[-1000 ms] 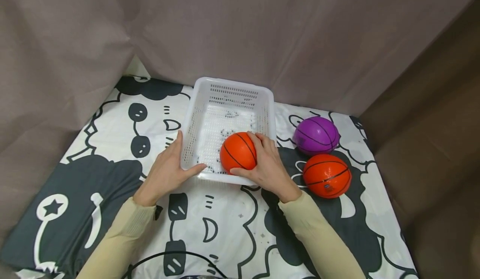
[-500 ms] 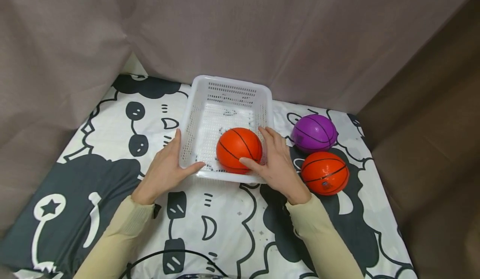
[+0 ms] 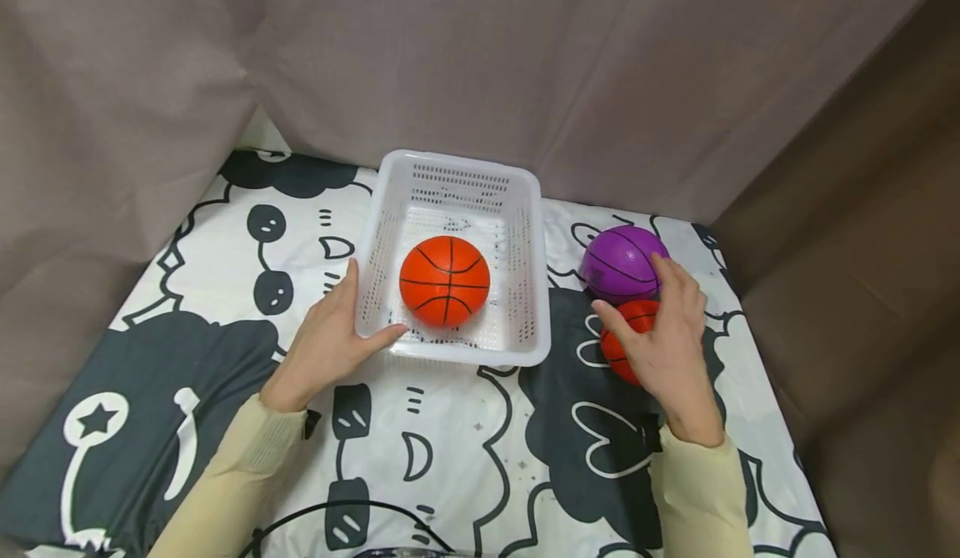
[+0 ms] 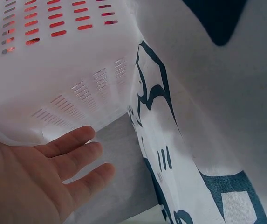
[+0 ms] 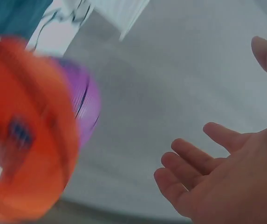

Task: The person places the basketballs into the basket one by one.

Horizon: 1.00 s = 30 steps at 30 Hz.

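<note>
A white perforated plastic basket [image 3: 536,291] holds one orange toy basketball [image 3: 444,281]. My left hand [image 3: 330,343] is at its near left corner, thumb over the rim and fingers straight along the outside wall. In the left wrist view, the fingers of that hand [image 4: 72,163] are extended and spread beside the basket wall [image 4: 54,79]. My right hand [image 3: 667,333] hovers with spread fingers over a second orange basketball [image 3: 618,358], partly hiding it. A purple ball [image 3: 618,262] lies just behind. The right wrist view shows the spread hand [image 5: 217,172] apart from the orange ball [image 5: 26,126].
A cartoon-printed black and white cloth [image 3: 450,458] covers the surface. Brown-grey fabric [image 3: 465,57] hangs at the back, left and right sides. A black cable [image 3: 352,505] curves along the near edge.
My right hand has let go of the orange ball in the basket and moved right, over the other orange ball. The released ball has rolled left. My left hand keeps its place.
</note>
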Motion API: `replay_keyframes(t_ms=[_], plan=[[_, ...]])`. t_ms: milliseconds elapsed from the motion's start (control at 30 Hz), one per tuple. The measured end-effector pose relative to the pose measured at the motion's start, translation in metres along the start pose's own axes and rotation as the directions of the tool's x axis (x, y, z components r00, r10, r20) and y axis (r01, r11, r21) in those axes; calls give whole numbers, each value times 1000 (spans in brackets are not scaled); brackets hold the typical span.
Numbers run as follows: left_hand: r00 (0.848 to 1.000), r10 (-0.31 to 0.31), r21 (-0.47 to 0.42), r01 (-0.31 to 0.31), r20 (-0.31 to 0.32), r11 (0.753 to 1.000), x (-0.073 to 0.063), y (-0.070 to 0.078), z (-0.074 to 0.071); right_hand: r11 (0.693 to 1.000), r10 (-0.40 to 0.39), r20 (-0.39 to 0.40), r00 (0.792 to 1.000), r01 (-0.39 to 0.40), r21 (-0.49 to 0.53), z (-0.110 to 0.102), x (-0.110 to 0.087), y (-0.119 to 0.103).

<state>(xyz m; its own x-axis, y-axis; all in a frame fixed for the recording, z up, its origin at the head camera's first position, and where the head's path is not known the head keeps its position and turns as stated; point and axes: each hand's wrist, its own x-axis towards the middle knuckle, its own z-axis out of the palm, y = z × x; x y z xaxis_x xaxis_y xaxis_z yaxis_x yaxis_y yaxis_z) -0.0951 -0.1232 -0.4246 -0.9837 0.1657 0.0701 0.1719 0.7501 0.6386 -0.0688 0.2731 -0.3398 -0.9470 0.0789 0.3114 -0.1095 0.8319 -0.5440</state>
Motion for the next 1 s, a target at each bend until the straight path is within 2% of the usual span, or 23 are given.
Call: replay_keyframes(t_ms=[100,233,367,467,633,867,1000], plan=[[1000,-16,-8,16,10,1000,0,0,0,994,103,-17,995,-104,-32,-11,-4,17],[1000,-26,-13,26,16,1000,-1,-1,0,970,227,-13,974,-227,-86,-18,-8,41],[1000,-23,-11,23,17,1000,-1,-1,-1,928,353,35,935,-346,-137,-18,-13,59],[1000,-11,-9,11,18,1000,0,-2,-1,900,419,66,906,-405,-161,-16,-17,68],[1000,-11,-18,11,23,1000,0,-2,0,877,467,113,877,-443,-185,-9,-21,79],[1000,0,-26,1,16,1000,0,-1,1,872,483,140,864,-460,-167,-4,-23,84],[1000,3,-20,-2,10,1000,0,-1,1,861,505,182,844,-477,-178,-2,-23,83]])
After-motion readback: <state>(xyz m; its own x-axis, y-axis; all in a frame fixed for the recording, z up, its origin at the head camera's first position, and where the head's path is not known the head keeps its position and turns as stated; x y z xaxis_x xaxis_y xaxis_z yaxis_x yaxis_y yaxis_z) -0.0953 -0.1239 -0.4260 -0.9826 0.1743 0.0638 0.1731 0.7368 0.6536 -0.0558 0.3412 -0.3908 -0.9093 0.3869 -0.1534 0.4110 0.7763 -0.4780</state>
